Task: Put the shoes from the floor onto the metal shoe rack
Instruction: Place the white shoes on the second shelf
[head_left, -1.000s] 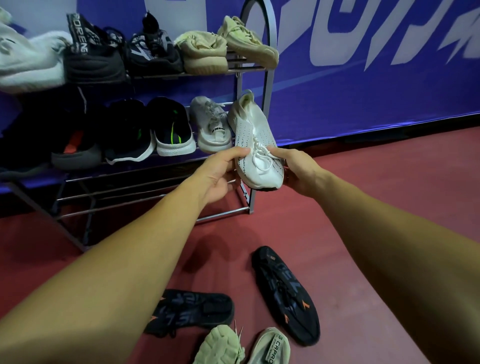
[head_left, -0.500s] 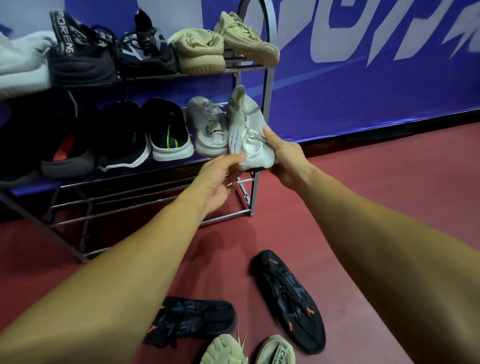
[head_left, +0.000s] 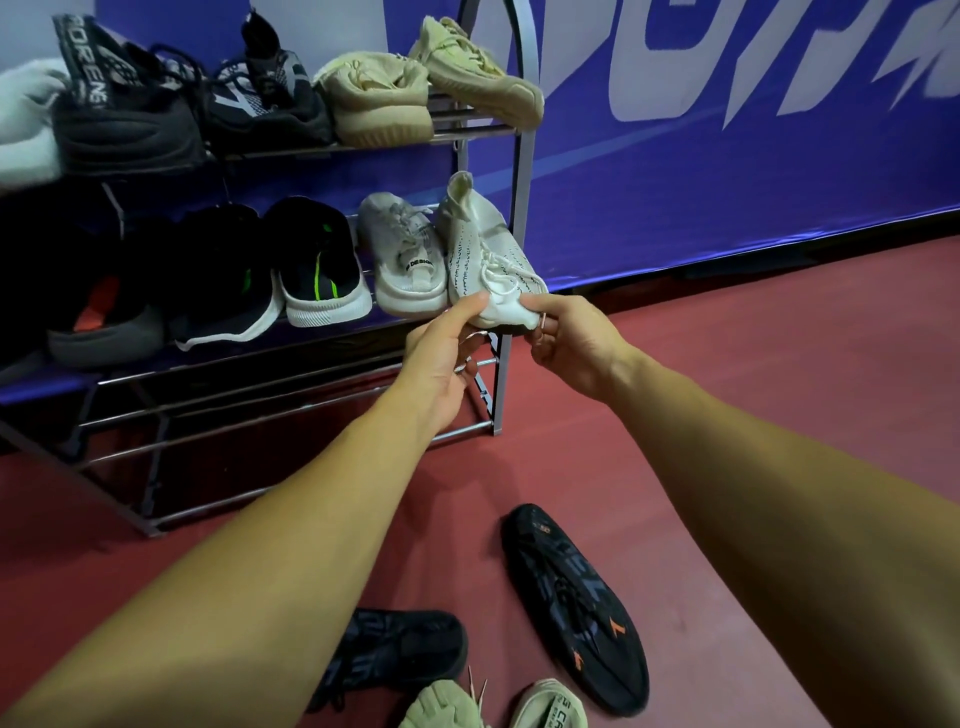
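Note:
A white knit sneaker (head_left: 480, 249) rests at the right end of the metal shoe rack's (head_left: 522, 218) middle shelf, beside a matching grey-white sneaker (head_left: 405, 260). My left hand (head_left: 441, 358) pinches the left side of its toe. My right hand (head_left: 571, 338) grips the toe from the right. On the red floor lie two black shoes with orange marks (head_left: 576, 608) (head_left: 395, 654) and two beige shoes (head_left: 441, 709) (head_left: 548, 706) at the bottom edge.
The top shelf holds beige sneakers (head_left: 384, 98) and dark sneakers (head_left: 130, 114). Black shoes (head_left: 317, 265) fill the middle shelf's left part. The lower rails (head_left: 260, 415) hold nothing. A blue banner wall (head_left: 727, 182) stands behind the rack.
The white sneaker has moved from in front of the rack onto the middle shelf's right end. Both hands followed it and slid to its toe.

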